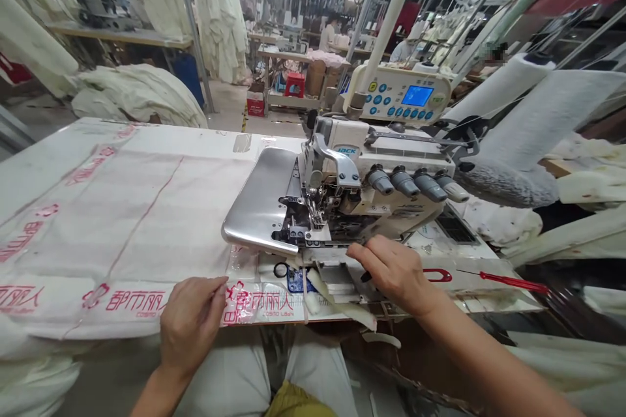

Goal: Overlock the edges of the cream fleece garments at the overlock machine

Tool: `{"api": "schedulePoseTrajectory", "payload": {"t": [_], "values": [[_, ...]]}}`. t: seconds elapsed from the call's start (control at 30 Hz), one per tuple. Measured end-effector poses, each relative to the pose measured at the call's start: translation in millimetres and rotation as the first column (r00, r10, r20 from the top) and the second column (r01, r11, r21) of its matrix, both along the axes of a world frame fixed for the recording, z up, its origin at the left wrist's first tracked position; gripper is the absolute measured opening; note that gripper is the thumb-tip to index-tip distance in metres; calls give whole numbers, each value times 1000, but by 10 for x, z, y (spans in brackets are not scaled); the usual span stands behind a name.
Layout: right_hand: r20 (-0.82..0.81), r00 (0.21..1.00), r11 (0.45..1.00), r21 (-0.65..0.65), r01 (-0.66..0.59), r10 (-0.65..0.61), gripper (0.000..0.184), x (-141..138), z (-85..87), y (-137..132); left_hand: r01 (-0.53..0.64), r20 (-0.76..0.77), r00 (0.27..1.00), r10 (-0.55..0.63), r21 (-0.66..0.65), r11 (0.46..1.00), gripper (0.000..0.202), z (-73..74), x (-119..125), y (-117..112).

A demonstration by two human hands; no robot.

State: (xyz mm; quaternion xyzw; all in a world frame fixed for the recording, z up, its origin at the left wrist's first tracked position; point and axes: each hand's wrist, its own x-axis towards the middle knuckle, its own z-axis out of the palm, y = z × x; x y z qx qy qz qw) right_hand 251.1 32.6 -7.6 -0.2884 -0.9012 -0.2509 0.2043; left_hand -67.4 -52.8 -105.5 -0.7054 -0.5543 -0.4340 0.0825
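Sewing machine (381,153) at work height, seen from the operator's position. It stands on the worktop (42,159), right of centre and close to the front edge. The long axis of the machine runs from left to right across the view, roughly parallel to that edge, its right end angled slightly toward the viewer. The needle end points left, toward a polished metal plate (257,199) that extends leftward from it; a row of grey knobs (405,181) follows the same axis along the front. A control panel (391,95) with a lit blue screen faces the operator from behind.

The right hand (397,275) is at the front of the machine base, its fingers curled and directed left; what they grasp is hidden, so their hold cannot be told. The left hand (190,326) lies apart from the machine, above the printed tape (132,301) along the front edge, its fingers curled narrow, with thumb and forefinger together.

Between the hands, a pale fabric strip (353,314) slants down to the right over the edge. To the right of the right hand, a red-handled tool (513,282) lies nearly crosswise, its thin shaft pointing left toward a red loop (444,275).
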Motion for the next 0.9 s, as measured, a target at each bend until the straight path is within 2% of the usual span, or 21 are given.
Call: {"api": "schedulePoseTrajectory", "payload": {"t": [0.07, 0.13, 0.17, 0.23, 0.3, 0.37, 0.43, 0.5, 0.63, 0.7, 0.77, 0.83, 0.87, 0.9], "values": [[-41, 999, 999, -31, 4, -5, 25, 10, -14, -27, 62, 103, 993, -59, -24, 998, 10, 180, 143, -37], [-61, 998, 1000, -19, -5, 4, 22, 9, -2, -71, 236, 171, 959, -226, -39, 971, 17, 436, 404, -15], [-73, 997, 1000, 2, -12, 12, 21, 9, 18, -108, 374, 182, 916, -358, -59, 926, 24, 571, 568, 29], [-111, 993, 998, 47, -38, 43, 18, 21, 83, -218, 605, 185, 791, -583, -94, 791, 41, 805, 910, 169], [-167, 982, 995, 72, -74, 85, 17, 51, 157, -378, 715, 223, 696, -682, -135, 686, 43, 949, 1189, 322], [-221, 969, 993, 58, -100, 111, 17, 93, 207, -572, 745, 272, 666, -695, -182, 642, 31, 999, 1342, 401], [-313, 944, 994, 1, -107, 102, 19, 116, 211, -773, 748, 367, 657, -658, -215, 628, 19, 989, 1364, 359], [-449, 892, 992, -82, -93, 46, 22, 85, 174, -948, 753, 497, 632, -595, -212, 623, 17, 966, 1308, 224], [-687, 699, 947, -318, -43, -199, 14, -164, 58, -1114, 757, 733, 521, -438, -159, 634, 20, 976, 1239, -12], [-736, 601, 895, -440, -76, -311, 11, -317, -3, -1093, 787, 884, 373, -282, -141, 600, 23, 989, 1297, -14], [-751, 525, 836, -534, -128, -400, 14, -437, -58, -1036, 840, 981, 161, -106, -80, 536, 24, 990, 1388, 39], [-754, 464, 790, -590, -169, -465, 15, -505, -81, -991, 876, 999, -36, 16, 24, 482, 25, 993, 1456, 79], [-760, 443, 779, -598, -188, -475, 16, -517, -74, -987, 880, 993, -102, 52, 66, 470, 27, 1003, 1467, 75], [-768, 433, 777, -594, -207, -472, 17, -517, -53, -999, 879, 988, -136, 69, 89, 469, 28, 1019, 1460, 46]]}}
